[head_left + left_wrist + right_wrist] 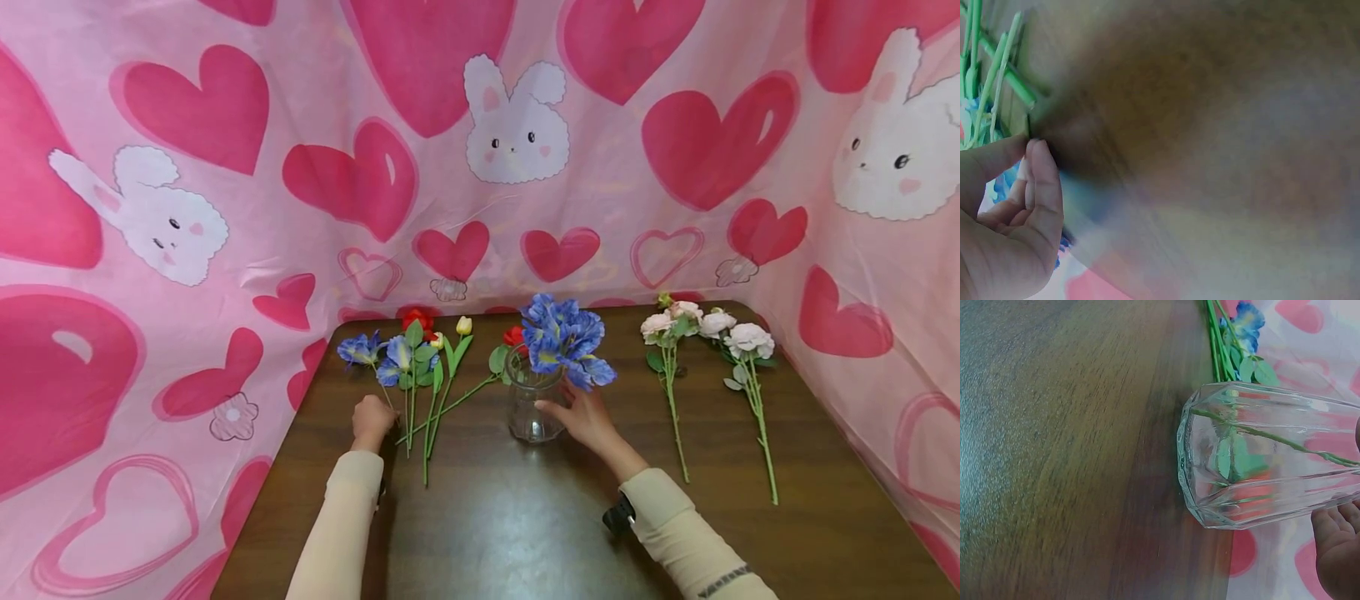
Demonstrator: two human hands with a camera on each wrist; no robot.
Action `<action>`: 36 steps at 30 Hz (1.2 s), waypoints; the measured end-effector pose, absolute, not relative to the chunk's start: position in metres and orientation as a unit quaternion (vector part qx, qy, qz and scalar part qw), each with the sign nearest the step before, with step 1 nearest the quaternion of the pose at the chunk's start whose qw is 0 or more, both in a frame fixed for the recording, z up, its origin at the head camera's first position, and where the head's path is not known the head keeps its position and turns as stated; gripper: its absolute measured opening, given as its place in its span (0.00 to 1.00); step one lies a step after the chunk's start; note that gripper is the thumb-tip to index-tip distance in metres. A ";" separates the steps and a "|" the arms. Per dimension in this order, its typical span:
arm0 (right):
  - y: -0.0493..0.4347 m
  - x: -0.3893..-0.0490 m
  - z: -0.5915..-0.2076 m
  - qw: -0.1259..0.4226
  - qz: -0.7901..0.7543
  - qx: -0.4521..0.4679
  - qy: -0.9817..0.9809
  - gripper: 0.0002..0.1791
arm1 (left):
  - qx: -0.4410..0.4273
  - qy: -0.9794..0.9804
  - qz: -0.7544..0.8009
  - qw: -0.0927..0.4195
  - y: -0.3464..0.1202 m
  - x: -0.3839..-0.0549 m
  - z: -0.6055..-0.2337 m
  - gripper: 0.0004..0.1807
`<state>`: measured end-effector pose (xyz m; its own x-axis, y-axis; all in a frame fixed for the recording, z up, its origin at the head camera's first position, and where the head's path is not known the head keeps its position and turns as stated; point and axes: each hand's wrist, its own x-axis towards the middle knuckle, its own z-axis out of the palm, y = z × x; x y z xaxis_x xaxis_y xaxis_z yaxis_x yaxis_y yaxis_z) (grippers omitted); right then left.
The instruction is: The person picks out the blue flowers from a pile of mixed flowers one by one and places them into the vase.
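Your left hand (372, 422): thumb and fingertips pinch a thin stem (1027, 125), apparently of the leftmost blue flower (358, 348). Your right hand (588, 421): curves round the glass jar (527, 422), upright on the table (480, 533). Handling: steady the jar; lift the pinched stem clear of neighbouring stems (1021, 89).

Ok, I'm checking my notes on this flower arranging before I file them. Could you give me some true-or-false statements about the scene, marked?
1. The glass vase has a blue flower in it. True.
2. The right hand is nowhere near the vase. False: it holds the vase.
3. The left hand pinches a thin stem. True.
4. The pale pink flowers stand in the vase. False: they lie on the table, right of it.
5. Yellow tulips lie left of the vase. True.
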<state>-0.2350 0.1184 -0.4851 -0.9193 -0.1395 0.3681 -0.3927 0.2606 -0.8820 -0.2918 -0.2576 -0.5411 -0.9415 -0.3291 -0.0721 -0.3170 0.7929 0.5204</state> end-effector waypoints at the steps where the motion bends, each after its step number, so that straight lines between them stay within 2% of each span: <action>1: 0.118 -0.235 -0.485 0.111 0.579 0.171 -0.789 0.43 | 0.175 -0.944 -0.280 0.007 -0.258 -0.292 -0.540 0.10; 4: 0.119 -0.241 -0.497 0.110 0.579 0.166 -0.791 0.43 | 0.192 -0.932 -0.309 -0.006 -0.259 -0.291 -0.538 0.07; 10: 0.123 -0.252 -0.520 0.106 0.584 0.166 -0.788 0.45 | 0.193 -0.924 -0.330 -0.006 -0.262 -0.291 -0.541 0.11; 19: 0.124 -0.252 -0.519 0.111 0.586 0.171 -0.784 0.46 | 0.183 -0.921 -0.342 -0.017 -0.265 -0.293 -0.544 0.13; 26: 0.121 -0.243 -0.498 0.096 0.587 0.159 -0.788 0.43 | 0.177 -0.914 -0.366 -0.018 -0.269 -0.295 -0.546 0.13; 30: 0.124 -0.254 -0.517 0.101 0.588 0.159 -0.787 0.44 | 0.169 -0.912 -0.373 -0.009 -0.270 -0.292 -0.546 0.14; 36: 0.126 -0.255 -0.520 0.108 0.593 0.173 -0.779 0.46 | 0.167 -0.891 -0.421 0.004 -0.273 -0.286 -0.549 0.13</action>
<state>-0.2550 0.1257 -0.5200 -0.9165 -0.1410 0.3743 -0.3983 0.2366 -0.8862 -0.2859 -0.2729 -0.5488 -0.9444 -0.3002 -0.1337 -0.2939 0.5894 0.7525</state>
